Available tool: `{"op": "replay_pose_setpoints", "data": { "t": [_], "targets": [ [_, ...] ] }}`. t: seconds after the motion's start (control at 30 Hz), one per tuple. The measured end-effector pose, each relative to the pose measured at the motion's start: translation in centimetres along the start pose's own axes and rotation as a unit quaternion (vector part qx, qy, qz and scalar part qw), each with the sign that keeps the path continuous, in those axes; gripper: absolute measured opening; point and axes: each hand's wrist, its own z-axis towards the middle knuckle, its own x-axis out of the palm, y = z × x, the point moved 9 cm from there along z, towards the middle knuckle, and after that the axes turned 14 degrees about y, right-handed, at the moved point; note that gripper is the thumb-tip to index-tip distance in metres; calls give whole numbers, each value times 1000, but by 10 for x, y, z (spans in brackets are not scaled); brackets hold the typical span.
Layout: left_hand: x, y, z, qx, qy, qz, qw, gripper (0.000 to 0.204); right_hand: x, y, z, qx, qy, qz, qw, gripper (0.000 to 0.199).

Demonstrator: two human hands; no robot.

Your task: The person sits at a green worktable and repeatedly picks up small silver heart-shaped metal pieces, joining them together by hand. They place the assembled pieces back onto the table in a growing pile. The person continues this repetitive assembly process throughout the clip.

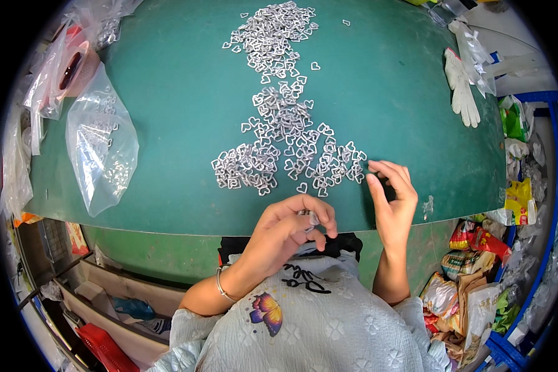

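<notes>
Your L hand is curled about half-closed, w/ a few small silvery pcs betw. thumb and fingers; exact no. I can't tell. Your R hand has thumb and forefinger slightly parted, nothing visible betw. them, just beside the R edge of the heart-shaped pcs heaped on the green table. Looks like you're at the picking-up step; next move prob. calls for a light pinch on a single pc, clear of its neighbours.

bright, even light; strong fisheye bending, blackened corners
</notes>
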Motion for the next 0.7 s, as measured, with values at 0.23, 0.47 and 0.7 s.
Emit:
{"op": "replay_pose_setpoints", "data": {
  "t": [0.23, 0.47, 0.7],
  "targets": [
    [-6, -5, -2, 18, -35, 49, 998, 12, 11, 5, 3, -20, -5, -103, 995, 16],
    [-10, 7, -2, -58, -59, 131, 988, 20, 18, 26, -10, -53, 71, 175, 980, 18],
    [-7, -3, -2, -33, -60, 222, 973, 20, 18, 63, -16, -172, 70, 81, 979, 22]
  ]
}}
